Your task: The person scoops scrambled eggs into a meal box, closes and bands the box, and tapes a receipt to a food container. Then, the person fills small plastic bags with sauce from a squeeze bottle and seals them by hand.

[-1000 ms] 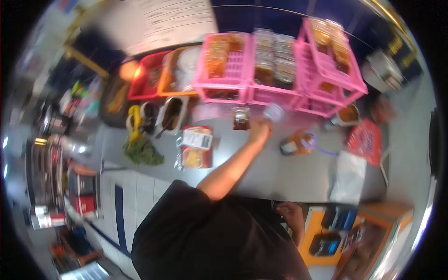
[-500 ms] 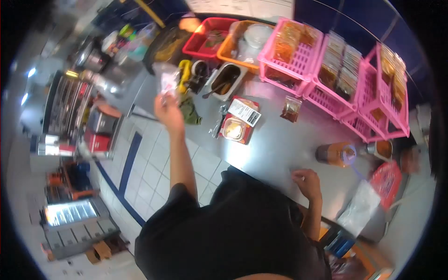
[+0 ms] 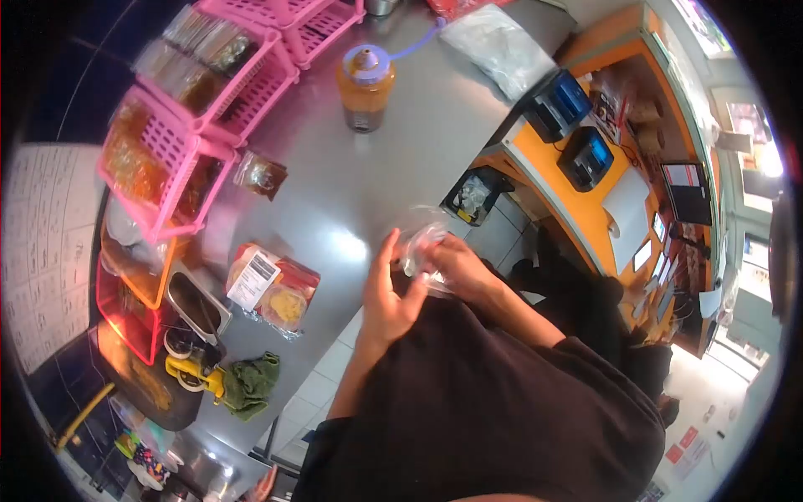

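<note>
Both hands meet in front of my body at the table's edge, around a crumpled clear plastic bag (image 3: 422,243). My right hand (image 3: 458,269) has its fingers closed on the bag. On the other side, my left hand (image 3: 391,294) holds the plastic between thumb and fairly straight fingers. The bag's contents cannot be made out. To the left on the steel table (image 3: 335,192) lies a red food package (image 3: 299,274) with a white printed label (image 3: 253,279) and a clear tub of something yellow (image 3: 286,307).
Pink baskets (image 3: 171,180) of filled packets line the wall side. A sauce bottle (image 3: 365,92), small packet (image 3: 261,174), metal container (image 3: 196,299) and green cloth (image 3: 251,385) are on the table. Right stands an orange counter (image 3: 552,159) with card terminals (image 3: 585,159); a person's hand (image 3: 640,293) is there.
My view has swung right, toward the orange counter. My left hand, earlier reaching out left with a clear bag, is now at my body, and my right hand has joined it on the plastic.
</note>
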The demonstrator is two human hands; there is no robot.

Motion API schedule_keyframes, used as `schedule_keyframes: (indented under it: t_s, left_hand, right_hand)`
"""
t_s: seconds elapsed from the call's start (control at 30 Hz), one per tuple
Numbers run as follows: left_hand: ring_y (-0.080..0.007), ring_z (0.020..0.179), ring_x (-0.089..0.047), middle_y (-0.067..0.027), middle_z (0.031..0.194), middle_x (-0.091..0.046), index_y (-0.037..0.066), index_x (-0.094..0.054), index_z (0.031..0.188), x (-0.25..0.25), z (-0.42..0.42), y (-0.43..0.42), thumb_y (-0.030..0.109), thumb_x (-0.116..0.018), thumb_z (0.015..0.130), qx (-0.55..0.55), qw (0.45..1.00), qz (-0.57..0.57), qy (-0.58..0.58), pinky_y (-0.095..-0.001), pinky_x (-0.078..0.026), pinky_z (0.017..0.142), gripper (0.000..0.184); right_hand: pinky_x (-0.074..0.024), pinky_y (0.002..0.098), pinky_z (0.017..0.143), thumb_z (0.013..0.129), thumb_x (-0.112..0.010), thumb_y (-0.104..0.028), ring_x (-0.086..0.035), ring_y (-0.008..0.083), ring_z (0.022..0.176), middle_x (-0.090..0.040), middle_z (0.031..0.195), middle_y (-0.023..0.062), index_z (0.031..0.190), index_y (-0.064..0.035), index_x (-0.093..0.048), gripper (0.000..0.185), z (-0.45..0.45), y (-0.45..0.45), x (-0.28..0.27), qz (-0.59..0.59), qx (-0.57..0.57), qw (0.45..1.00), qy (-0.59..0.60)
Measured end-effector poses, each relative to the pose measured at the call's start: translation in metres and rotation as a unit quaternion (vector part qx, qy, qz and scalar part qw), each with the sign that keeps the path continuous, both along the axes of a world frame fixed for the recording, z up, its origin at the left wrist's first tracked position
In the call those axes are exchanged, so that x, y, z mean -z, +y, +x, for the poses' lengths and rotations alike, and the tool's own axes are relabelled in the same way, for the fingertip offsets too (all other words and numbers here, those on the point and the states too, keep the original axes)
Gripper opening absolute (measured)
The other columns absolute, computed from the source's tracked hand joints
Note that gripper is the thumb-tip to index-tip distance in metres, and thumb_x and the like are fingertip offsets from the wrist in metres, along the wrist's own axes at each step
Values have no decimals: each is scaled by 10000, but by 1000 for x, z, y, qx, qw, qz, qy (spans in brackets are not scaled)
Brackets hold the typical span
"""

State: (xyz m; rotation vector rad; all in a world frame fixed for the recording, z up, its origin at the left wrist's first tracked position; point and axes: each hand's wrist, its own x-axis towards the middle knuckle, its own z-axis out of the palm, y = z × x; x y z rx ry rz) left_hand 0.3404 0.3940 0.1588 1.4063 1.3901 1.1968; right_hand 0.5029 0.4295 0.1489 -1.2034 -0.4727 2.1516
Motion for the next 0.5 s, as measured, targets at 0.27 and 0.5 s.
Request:
schedule_keyframes:
  t_s: [0.27, 0.5]
  left_hand:
    - [-233, 662, -591, -123, 754, -608, -5, -592, 959, 56, 94, -10, 329, -688, 950, -5, 985, -175, -3, -378, -469, 617, 348]
    - [-97, 529, -507, -17, 612, -564, 47, -569, 788, 129, 136, -55, 314, -558, 1037, -103, 930, -352, -22, -285, -387, 502, 365]
  right_hand:
    - [-432, 264, 583, 1003, -620, -243, -523, 78, 664, -577, 783, -12, 1003, -90, -575, 160, 26, -18, 73, 2, 259, 960, -107]
    - [-501, 330, 647, 934, -693, -250, -632, 176, 702, -690, 790, 55, 897, -37, -712, 217, 171, -15, 281, 74, 103, 940, -317]
